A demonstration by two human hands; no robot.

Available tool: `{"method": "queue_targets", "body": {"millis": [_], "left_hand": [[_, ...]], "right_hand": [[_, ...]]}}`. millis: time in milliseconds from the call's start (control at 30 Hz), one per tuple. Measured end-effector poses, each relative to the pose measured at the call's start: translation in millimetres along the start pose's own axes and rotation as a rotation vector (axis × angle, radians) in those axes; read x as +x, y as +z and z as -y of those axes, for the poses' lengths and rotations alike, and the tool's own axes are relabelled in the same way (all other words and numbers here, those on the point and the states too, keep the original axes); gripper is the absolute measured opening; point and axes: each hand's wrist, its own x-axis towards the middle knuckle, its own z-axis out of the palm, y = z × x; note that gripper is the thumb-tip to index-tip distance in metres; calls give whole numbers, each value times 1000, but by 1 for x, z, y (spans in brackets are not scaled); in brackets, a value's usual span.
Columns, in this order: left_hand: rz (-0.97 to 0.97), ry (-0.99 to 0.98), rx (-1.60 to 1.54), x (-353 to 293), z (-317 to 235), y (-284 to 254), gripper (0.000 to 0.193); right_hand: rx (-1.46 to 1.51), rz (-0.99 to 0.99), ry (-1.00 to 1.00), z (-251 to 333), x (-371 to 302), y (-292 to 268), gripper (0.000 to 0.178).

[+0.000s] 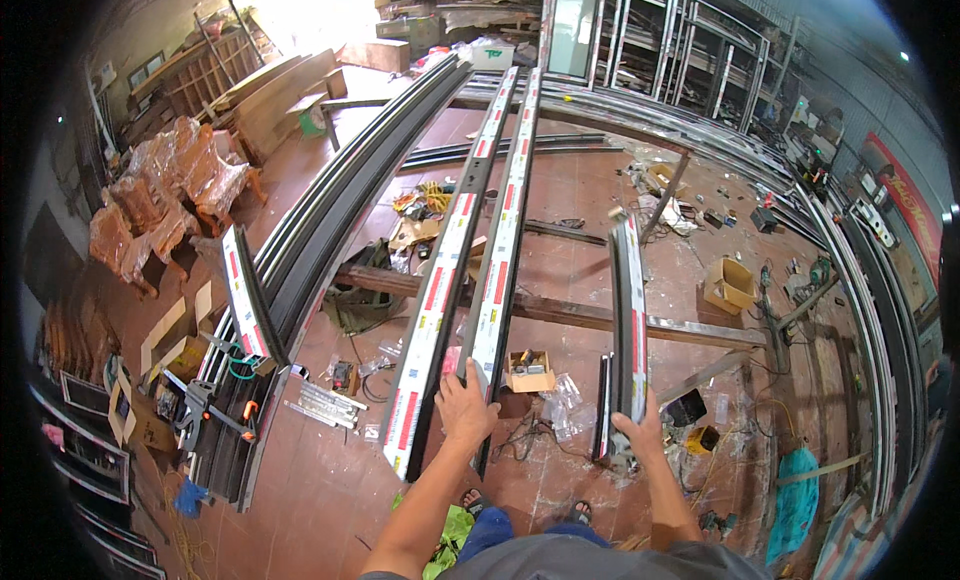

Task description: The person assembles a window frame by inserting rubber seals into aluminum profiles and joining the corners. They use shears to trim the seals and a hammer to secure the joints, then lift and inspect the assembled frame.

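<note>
- Chairs (205,170), wrapped — far left of the box (530,382).
- Dark profiles (350,195), stacked, left of the box.
- First bar (436,290), long and white-faced, left of the box.
- Left hand (466,410), grasping the second bar (495,290), just left of the box.
- Right hand (642,432), grasping the near end of the short bar (637,325) — right of the box.
- Carton (728,286), farther right, beyond the box.

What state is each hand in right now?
Left hand: on the right-hand long white-faced profile; grip cannot be told.
Right hand: closed, holding the near end of the shorter white-faced profile.
</note>
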Motion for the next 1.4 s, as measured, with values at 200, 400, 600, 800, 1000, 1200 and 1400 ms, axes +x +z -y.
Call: {"method": "queue_targets", "body": {"millis": [200,400,600,800,1000,1200,1400], "left_hand": [[142,14,-103,-52,-125,45,99],[0,77,-93,-115,-216,99,93],[42,117,-40,-128,-180,74,91],[12,155,-37,-115,-130,58,89],[95,137,-107,-90,-130,46,88],[302,232,-119,-115,-284,98,104],[323,231,-181,-130,-382,133,100]], "right_hand": [[229,-74,182,-16,-39,-105,90],[244,-182,215,-80,-60,-201,87],[268,-250,312,-109,-77,-255,88],[134,-270,360,-135,-94,-273,93],[262,-279,395,-131,-94,-279,93],[279,-276,329,-109,-84,-296,86],[221,-259,234,-107,-91,-318,85]]}}
